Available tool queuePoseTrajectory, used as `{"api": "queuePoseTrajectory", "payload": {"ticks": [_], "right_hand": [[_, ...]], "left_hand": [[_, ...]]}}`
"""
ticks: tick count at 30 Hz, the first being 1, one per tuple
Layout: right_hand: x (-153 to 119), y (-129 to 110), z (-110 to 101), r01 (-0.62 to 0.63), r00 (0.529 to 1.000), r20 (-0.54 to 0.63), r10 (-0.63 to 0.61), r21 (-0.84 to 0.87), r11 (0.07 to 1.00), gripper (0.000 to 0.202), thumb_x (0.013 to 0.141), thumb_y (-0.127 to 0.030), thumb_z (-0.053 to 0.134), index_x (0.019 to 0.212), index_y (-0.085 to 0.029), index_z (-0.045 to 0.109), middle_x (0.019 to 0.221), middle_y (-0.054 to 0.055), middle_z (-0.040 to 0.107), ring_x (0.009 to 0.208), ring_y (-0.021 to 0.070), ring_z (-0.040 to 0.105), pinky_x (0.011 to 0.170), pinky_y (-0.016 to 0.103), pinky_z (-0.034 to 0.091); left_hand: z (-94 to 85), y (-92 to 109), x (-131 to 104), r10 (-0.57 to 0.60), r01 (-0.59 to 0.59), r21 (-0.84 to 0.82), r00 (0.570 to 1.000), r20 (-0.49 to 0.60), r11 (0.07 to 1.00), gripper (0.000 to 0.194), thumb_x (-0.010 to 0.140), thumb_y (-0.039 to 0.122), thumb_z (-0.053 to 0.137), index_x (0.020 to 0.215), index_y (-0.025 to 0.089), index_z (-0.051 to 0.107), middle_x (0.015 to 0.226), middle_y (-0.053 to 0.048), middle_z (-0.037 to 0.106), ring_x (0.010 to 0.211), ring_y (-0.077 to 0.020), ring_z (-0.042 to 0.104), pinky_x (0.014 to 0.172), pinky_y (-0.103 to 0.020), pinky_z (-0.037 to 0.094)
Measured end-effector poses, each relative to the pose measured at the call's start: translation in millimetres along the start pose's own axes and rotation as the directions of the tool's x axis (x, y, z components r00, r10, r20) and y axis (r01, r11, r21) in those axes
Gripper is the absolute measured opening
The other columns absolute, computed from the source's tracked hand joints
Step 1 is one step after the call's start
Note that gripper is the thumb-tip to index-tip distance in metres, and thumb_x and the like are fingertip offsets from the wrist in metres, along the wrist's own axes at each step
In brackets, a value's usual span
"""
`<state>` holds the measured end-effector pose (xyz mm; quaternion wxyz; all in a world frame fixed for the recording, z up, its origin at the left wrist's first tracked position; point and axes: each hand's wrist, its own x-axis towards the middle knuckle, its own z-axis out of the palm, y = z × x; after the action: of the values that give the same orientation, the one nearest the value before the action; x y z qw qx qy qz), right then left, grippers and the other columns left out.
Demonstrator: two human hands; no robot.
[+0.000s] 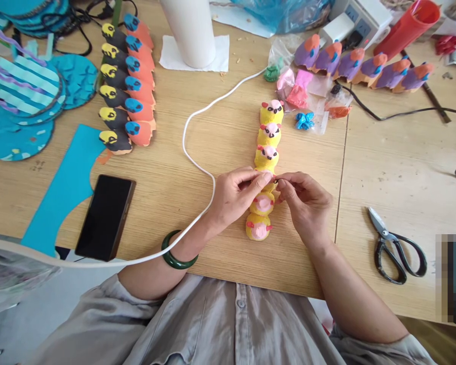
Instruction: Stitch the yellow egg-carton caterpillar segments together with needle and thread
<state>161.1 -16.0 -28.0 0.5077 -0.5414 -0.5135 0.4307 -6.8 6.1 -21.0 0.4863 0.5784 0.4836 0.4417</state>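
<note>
Wood-grain tabletop [167, 187] fills the background. Toward its front-left corner lies a black smartphone [105, 217]. Left hand [233, 195] next, thumb and forefinger gripping the fourth head from the back in a row of yellow animal heads [266, 161], mid-tabletop, reaching toward the front edge. Right hand [306, 203] pinches a tiny dark piece [276, 181] beside it. Black-handled scissors [397, 251] lie farther right, near the front edge.

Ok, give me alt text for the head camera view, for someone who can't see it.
A person's left hand touches a row of yellow, pink-faced figures on a wooden table while the right hand pinches a tiny dark piece beside it. Scissors lie at right, a phone at left, and a purple-and-orange row farther back.
</note>
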Motion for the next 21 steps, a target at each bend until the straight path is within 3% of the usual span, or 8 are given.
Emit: {"api": "queuePoseTrajectory", "payload": {"ticks": [6,16,21], "right_hand": [[0.8,-0.6,0.1,-0.001,1.000,0.009,0.001,0.006,1.000,0.021,0.094,-0.045,0.077,0.093,-0.024,0.077,0.087,0.001,0.078,0.071,0.0138,0.070,0.066,0.029,0.060],[-1.3,1.2,-3.2,0.076,0.996,0.043,-0.073,-0.074,0.994,0.014,0.097,-0.039,0.075,0.100,-0.027,0.081,0.088,0.001,0.073,0.076,0.0154,0.068,0.065,0.030,0.060],[-2.0,-2.6,-5.6,0.133,0.985,0.127,-0.120,-0.094,0.987,0.018,0.103,-0.036,0.066,0.110,-0.030,0.082,0.095,0.002,0.076,0.079,0.0151,0.071,0.070,0.031,0.060]], "left_hand": [[-0.2,-0.5,-0.1,-0.007,0.007,-0.014,1.000,0.023,1.000,0.021,0.095,0.038,0.075,0.089,0.020,0.085,0.093,-0.005,0.082,0.080,-0.0148,0.072,0.067,-0.025,0.053],[1.6,-3.6,1.4,0.011,-0.010,-0.063,1.000,0.019,0.998,0.017,0.093,0.033,0.076,0.088,0.020,0.085,0.090,-0.003,0.083,0.080,-0.0137,0.074,0.073,-0.023,0.057],[1.8,-4.8,0.3,0.013,-0.013,-0.036,1.000,-0.005,0.999,0.018,0.093,0.036,0.076,0.088,0.020,0.084,0.087,-0.002,0.082,0.078,-0.0131,0.072,0.071,-0.023,0.056]]}}
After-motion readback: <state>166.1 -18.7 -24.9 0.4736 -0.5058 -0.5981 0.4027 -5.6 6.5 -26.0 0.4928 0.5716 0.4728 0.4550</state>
